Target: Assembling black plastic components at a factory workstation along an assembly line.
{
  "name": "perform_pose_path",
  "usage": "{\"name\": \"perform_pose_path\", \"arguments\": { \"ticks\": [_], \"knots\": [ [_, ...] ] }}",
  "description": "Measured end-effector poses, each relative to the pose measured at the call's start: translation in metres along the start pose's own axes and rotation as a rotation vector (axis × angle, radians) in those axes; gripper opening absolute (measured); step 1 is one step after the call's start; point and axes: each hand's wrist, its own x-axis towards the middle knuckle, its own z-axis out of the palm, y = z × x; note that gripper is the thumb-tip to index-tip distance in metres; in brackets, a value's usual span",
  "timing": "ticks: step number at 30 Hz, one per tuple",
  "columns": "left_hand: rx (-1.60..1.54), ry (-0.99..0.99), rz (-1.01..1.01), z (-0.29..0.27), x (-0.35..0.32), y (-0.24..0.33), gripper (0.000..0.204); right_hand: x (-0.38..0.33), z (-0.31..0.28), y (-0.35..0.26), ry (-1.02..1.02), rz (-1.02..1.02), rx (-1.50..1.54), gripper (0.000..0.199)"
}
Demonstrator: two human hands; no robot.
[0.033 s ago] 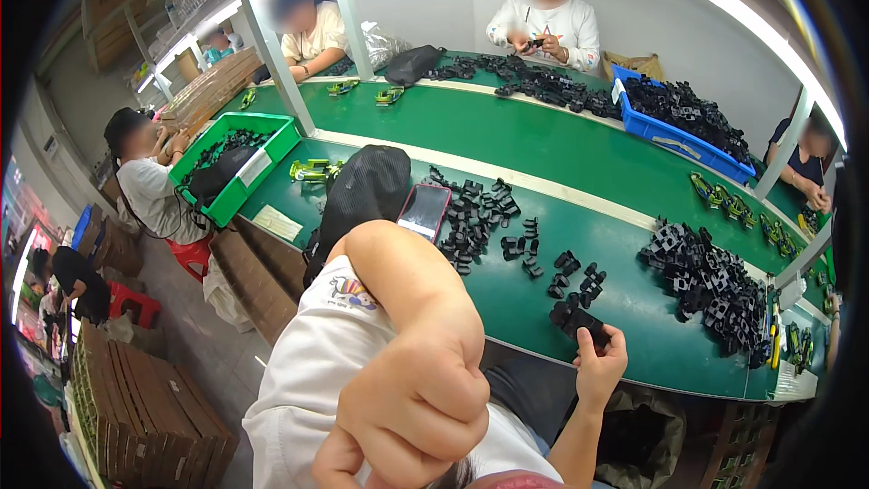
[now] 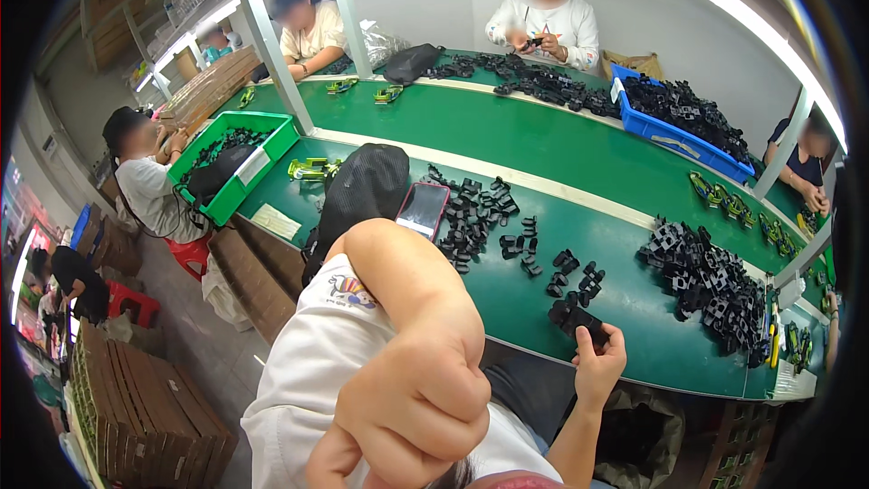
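My left hand [image 2: 412, 403] is raised close in front of me at the lower edge, its arm bent at the elbow. The fingers curl in tightly, and their inner side is hidden, so whatever they may hold does not show. At the table's near edge, my right hand [image 2: 599, 358] pinches a small black plastic part [image 2: 573, 315] between thumb and fingers. Just beyond it lie several loose black parts [image 2: 577, 279]. A bigger heap of black parts [image 2: 701, 281] is to its right, and another pile [image 2: 475, 217] spreads farther left.
Beside the left pile are a phone [image 2: 424, 208] and a black cap-like mesh item [image 2: 371, 181]. A green crate [image 2: 244, 186] stands at left, a blue crate [image 2: 683, 145] at far right. Metal posts [image 2: 272, 45] rise from the green table [image 2: 471, 140]. Co-workers sit around it.
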Motion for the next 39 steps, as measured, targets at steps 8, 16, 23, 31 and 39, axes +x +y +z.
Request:
{"name": "perform_pose_path", "arguments": {
  "ticks": [8, 16, 23, 31, 39],
  "knots": [
    [0.005, 0.055, 0.007, 0.012, -0.013, 0.003, 0.018, 0.001, -0.005, 0.001, 0.018, -0.001, -0.031, 0.024],
    [-0.135, 0.039, -0.068, 0.023, -0.024, 0.004, 0.038, 0.0, -0.004, 0.001, 0.017, -0.018, -0.012, 0.026],
    [-0.176, 0.011, -0.144, 0.028, -0.037, 0.008, 0.016, 0.002, -0.005, 0.002, 0.006, -0.02, -0.009, 0.026],
    [0.143, -0.386, -0.847, 0.038, -0.152, 0.003, 0.022, 0.005, -0.01, 0.008, -0.058, -0.026, 0.097, 0.025],
    [0.107, -0.202, -1.33, 0.041, -0.211, 0.038, 0.021, 0.005, -0.012, 0.003, -0.011, 0.072, 0.153, 0.023]
  ]
}}
